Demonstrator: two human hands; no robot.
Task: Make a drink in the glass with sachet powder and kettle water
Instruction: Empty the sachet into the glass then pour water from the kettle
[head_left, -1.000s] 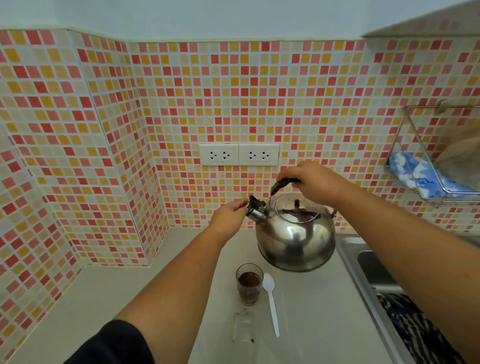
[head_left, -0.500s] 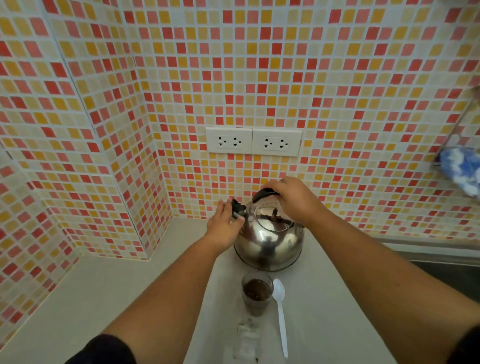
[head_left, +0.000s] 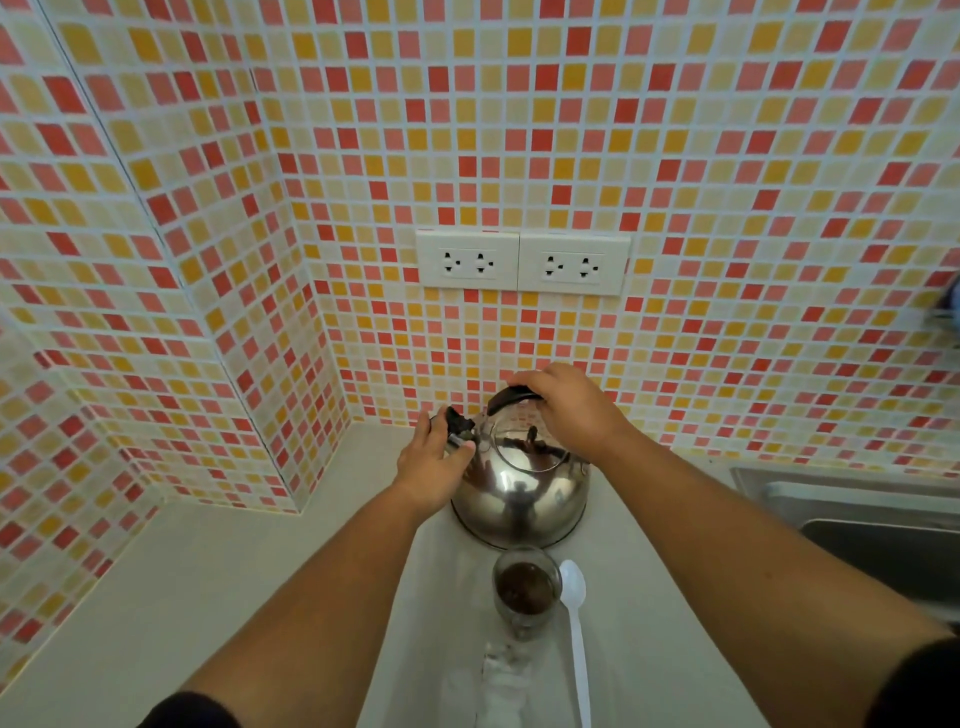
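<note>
The tiled wall (head_left: 156, 260) wraps round the corner on the left, small squares of red, orange and cream, and it carries on across the far side behind everything. The pale counter (head_left: 208, 582) runs from that corner toward the right.

The left arm reaches in from the near left. The left hand (head_left: 431, 462) sits at the kettle's spout (head_left: 458, 427), fingers curled and pinching the dark cap there, thumb lying along the near side of it. On the far wall above, a white double socket (head_left: 522, 262) is set into the tiles.

The kettle (head_left: 519, 493) stands on the counter close to the far wall, a rounded steel one, shiny enough to mirror the arms. The right hand (head_left: 566, 405) is closed over its black handle (head_left: 511, 397) from above, fingers wrapped round the top of it, with the right arm coming in from the near right.

Just near of the kettle, almost touching its base, stands the glass (head_left: 525, 590), upright, with dark brown powder in the bottom. A white plastic spoon (head_left: 574, 618) lies just right of the glass, bowl toward the kettle, handle pointing near. Near of the glass lies a crumpled clear wrapper (head_left: 498, 675); it is too blurred to tell whether it is the sachet.

Far right, the steel sink (head_left: 841, 499) is let into the counter.
</note>
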